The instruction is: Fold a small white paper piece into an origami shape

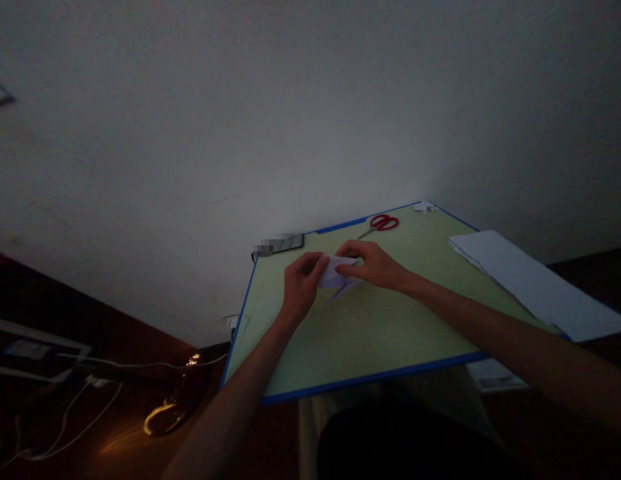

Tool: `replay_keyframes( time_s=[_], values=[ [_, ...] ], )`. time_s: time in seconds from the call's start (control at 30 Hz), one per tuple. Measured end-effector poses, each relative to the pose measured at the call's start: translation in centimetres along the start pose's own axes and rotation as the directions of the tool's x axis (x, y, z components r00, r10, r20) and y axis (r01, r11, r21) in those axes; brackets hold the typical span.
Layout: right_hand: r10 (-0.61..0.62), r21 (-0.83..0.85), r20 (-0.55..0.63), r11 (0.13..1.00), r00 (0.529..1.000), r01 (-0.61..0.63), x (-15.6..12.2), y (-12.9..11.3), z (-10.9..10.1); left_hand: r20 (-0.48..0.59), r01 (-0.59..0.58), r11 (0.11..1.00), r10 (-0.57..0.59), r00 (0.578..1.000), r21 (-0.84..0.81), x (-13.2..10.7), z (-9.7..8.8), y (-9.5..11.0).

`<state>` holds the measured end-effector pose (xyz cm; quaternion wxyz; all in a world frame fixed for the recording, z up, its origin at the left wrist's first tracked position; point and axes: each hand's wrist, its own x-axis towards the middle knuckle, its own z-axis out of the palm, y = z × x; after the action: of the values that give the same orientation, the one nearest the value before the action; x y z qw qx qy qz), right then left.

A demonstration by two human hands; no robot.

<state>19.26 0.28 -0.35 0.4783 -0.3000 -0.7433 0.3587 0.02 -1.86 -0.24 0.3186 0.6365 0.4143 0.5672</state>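
Note:
A small folded piece of pale purple paper [331, 275] is held up over the table between my two hands. My left hand [305, 275] pinches its left edge between thumb and fingers. On the other side, my right hand [366, 261] grips the upper right part, thumb in front and fingers behind. A thin pointed strip of the paper hangs below, angled down to the left. Its exact folded shape is partly covered by my fingers. Red-handled scissors [384, 223] lie beyond my right hand, blades pointing left.
The light green table [370, 333] has a blue edge and stands by a grey wall. White paper sheets [535, 287] overhang its right side. A dark phone-like device [290, 243] lies at the back left, white scraps [424, 207] at the far corner. Cables [155, 365] run at left.

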Motion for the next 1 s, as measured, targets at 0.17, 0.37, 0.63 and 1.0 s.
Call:
replay_keyframes(
  time_s=[0.17,0.37,0.63,1.0],
  values=[
    [-0.026,-0.048,-0.006,0.999,1.000,0.026,-0.08,0.08,0.10,0.003,-0.004,1.000,0.004,1.000,-0.014,0.06,-0.03,0.01],
    [-0.089,-0.134,-0.012,0.987,0.996,0.086,-0.13,0.49,0.00,0.001,0.003,1.000,-0.003,1.000,0.004,0.11,-0.05,-0.01],
    [-0.109,-0.185,0.004,0.977,0.994,0.108,-0.18,0.60,-0.01,-0.001,0.019,1.000,-0.019,1.000,0.002,0.10,0.02,0.15],
    [0.022,-0.253,0.168,0.967,0.985,0.021,-0.21,0.13,-0.70,0.124,-0.057,0.991,0.043,0.991,0.119,-0.06,-0.15,0.12]
  ],
)
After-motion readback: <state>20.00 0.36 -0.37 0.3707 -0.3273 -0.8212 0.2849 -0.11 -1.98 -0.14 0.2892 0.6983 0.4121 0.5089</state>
